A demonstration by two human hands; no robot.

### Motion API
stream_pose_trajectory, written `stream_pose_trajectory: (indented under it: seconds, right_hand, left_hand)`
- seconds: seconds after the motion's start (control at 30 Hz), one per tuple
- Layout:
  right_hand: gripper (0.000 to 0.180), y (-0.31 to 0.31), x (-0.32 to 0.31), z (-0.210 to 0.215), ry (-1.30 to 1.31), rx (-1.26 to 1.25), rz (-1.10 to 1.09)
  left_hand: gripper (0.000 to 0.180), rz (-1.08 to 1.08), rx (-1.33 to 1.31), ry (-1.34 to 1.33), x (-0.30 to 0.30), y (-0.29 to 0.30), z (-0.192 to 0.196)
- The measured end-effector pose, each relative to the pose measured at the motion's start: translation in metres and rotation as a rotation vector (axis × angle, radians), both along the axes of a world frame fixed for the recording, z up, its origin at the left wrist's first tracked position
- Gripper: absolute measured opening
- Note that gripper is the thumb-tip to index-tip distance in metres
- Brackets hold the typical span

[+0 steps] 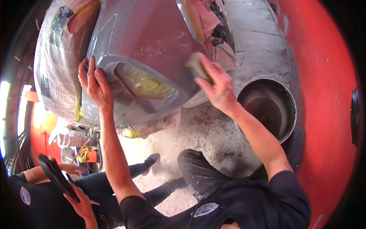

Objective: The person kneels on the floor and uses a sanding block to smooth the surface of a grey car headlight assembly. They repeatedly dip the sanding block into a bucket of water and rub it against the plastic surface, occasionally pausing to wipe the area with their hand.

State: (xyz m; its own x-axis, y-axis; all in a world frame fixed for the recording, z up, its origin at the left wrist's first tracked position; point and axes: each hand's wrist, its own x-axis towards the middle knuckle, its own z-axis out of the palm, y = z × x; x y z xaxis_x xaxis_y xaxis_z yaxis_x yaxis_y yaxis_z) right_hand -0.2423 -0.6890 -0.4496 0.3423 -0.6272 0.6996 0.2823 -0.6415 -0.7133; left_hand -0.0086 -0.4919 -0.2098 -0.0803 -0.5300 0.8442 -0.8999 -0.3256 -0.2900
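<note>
Fingers of my left hand (pixel 94 82) spread flat on the grey car panel (pixel 152 42); my right hand (pixel 218 86) grips a sanding block (pixel 198 65) near its lower edge.

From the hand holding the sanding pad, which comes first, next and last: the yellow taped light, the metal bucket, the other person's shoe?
From the right hand, in the head view:
1. Metal bucket, just to its right.
2. Yellow taped light, to its left on the car panel.
3. Other person's shoe, far below on the floor.
</note>
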Motion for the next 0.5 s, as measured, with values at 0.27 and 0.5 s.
stream_pose_trajectory:
  seconds: [0.27,0.5]
  right_hand:
    - [0.076,0.037,0.08,0.015,-0.187,-0.202,-0.329]
    - [0.065,0.007,0.083,0.099,-0.217,-0.217,-0.165]
  left_hand:
    - [0.052,0.018,0.078,-0.132,0.019,-0.006,0.002]
    - [0.053,-0.021,0.02,-0.146,0.018,-0.004,-0.002]
